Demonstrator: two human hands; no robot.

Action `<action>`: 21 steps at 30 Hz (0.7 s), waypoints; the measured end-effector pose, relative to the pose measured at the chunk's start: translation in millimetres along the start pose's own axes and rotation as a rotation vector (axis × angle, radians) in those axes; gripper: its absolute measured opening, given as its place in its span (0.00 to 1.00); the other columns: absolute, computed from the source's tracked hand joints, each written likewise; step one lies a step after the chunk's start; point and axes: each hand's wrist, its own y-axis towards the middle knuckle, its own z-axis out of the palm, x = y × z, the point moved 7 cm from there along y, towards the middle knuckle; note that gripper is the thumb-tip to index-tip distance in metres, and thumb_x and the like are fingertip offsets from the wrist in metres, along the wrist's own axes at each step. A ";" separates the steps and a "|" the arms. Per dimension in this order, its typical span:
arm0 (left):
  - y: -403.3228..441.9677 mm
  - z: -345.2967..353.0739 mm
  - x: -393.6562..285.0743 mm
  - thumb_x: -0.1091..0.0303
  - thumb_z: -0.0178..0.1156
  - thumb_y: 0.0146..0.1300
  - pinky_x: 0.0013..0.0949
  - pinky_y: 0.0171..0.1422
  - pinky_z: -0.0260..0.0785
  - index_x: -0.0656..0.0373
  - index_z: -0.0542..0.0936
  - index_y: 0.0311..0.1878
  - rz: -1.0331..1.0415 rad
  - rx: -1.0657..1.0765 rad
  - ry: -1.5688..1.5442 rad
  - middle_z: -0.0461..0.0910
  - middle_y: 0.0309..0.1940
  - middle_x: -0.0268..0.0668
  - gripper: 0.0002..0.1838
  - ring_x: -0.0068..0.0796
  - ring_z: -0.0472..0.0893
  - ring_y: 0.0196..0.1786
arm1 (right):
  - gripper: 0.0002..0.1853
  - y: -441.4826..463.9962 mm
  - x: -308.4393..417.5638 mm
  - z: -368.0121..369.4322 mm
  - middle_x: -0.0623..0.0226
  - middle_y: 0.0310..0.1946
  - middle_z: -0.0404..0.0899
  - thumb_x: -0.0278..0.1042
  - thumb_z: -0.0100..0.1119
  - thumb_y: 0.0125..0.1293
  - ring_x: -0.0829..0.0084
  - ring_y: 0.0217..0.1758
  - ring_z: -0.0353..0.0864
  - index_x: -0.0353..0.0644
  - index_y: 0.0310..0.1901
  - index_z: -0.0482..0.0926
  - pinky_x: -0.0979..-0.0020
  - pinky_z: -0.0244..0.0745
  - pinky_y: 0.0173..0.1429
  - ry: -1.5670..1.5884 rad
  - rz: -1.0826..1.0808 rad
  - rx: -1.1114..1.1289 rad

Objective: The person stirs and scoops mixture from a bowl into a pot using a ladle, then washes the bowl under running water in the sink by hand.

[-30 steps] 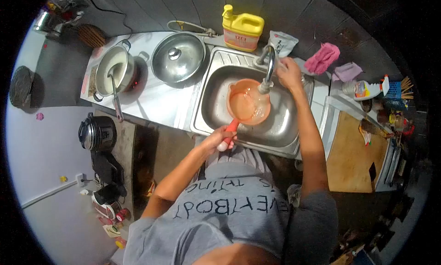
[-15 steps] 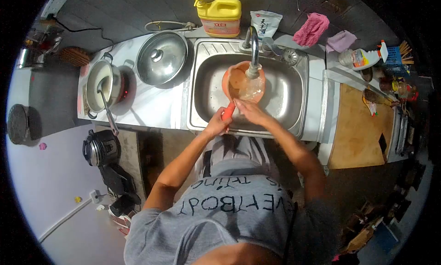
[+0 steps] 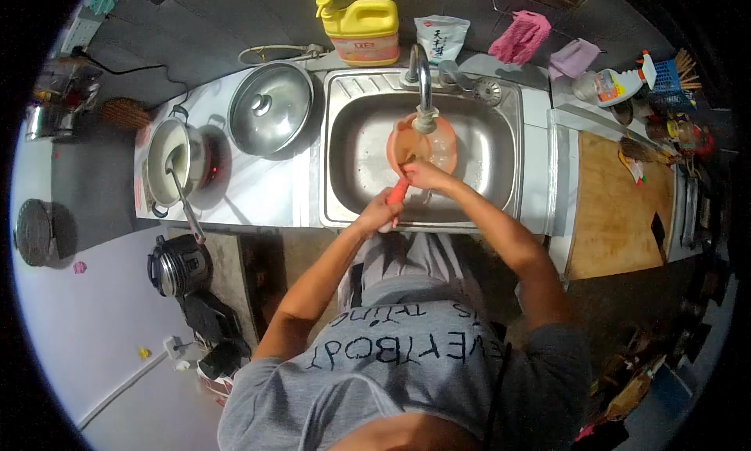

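Observation:
An orange dipper [image 3: 443, 142] is over the steel sink [image 3: 489, 169], under the faucet [image 3: 424, 83]. Wrapped round its red handle is my left hand [image 3: 381, 210], at the sink's front edge. My right hand [image 3: 426, 175] is at the dipper's near rim beside the handle, its fingertips inside the bowl. Those fingers are bent and partly hidden, so whether they hold anything cannot be made out.
Left of the sink are a steel lid [image 3: 270, 108] and a pot with a ladle [image 3: 178, 155] by a red light. Behind stand a yellow jug [image 3: 364, 36] and a white packet [image 3: 440, 40]. A wooden board [image 3: 618, 208] lies to the right.
My right hand has come from the faucet down to the dipper's near rim. My left hand has kept hold of the handle. The camera view has shifted.

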 end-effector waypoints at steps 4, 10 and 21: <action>1.4 29.4 16.0 0.72 0.53 0.60 0.25 0.24 0.68 0.60 0.65 0.54 -0.051 0.065 -0.096 0.70 0.26 0.30 0.18 0.20 0.71 0.20 | 0.11 57.7 -98.8 -9.3 0.61 0.31 0.79 0.33 0.44 0.66 0.65 0.32 0.77 0.40 0.35 0.77 0.64 0.73 0.37 0.051 0.330 -0.538; 0.5 55.0 14.3 0.72 0.52 0.62 0.25 0.24 0.69 0.57 0.66 0.53 -0.095 0.114 -0.155 0.70 0.25 0.29 0.16 0.19 0.71 0.20 | 0.17 12.7 -43.3 -30.6 0.58 0.37 0.79 0.45 0.45 0.67 0.61 0.38 0.77 0.40 0.41 0.77 0.62 0.72 0.44 0.982 0.649 -0.829; -2.0 56.8 11.2 0.72 0.54 0.59 0.25 0.23 0.69 0.57 0.67 0.45 -0.119 0.149 -0.221 0.71 0.24 0.29 0.11 0.20 0.72 0.19 | 0.12 -0.2 -56.5 -51.6 0.62 0.30 0.76 0.39 0.51 0.62 0.64 0.35 0.75 0.38 0.37 0.75 0.63 0.70 0.41 1.266 0.619 -0.767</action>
